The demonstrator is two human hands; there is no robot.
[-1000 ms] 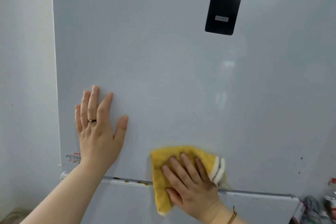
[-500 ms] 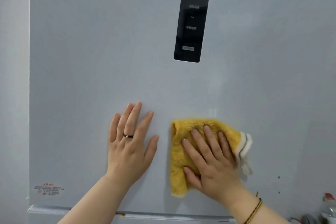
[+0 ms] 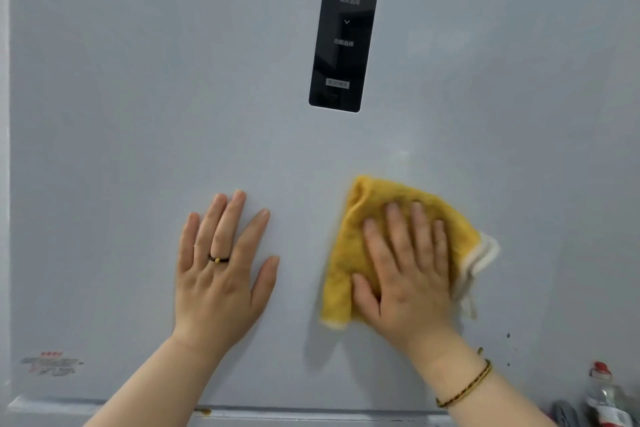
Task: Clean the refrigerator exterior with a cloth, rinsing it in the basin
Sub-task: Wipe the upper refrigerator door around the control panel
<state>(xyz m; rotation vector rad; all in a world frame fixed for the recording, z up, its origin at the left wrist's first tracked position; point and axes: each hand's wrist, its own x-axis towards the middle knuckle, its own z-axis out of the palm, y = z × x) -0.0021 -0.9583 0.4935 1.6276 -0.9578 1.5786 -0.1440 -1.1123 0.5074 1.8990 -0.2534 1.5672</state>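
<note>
Both forearms reach up from the bottom edge. The right hand (image 3: pixel 408 274) lies flat with straight fingers spread over the yellow cloth (image 3: pixel 349 253), pressing it against the pale refrigerator door (image 3: pixel 138 97). The left hand (image 3: pixel 221 270), a ring (image 3: pixel 218 259) on one finger, rests open-palmed on the bare door just beside the cloth, apart from it. Higher up sits the black control panel (image 3: pixel 344 45).

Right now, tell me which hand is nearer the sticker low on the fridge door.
Left. The left hand lies flat on the door, up-right of the sticker; the right hand, pressing the yellow cloth, is farther right.
</note>
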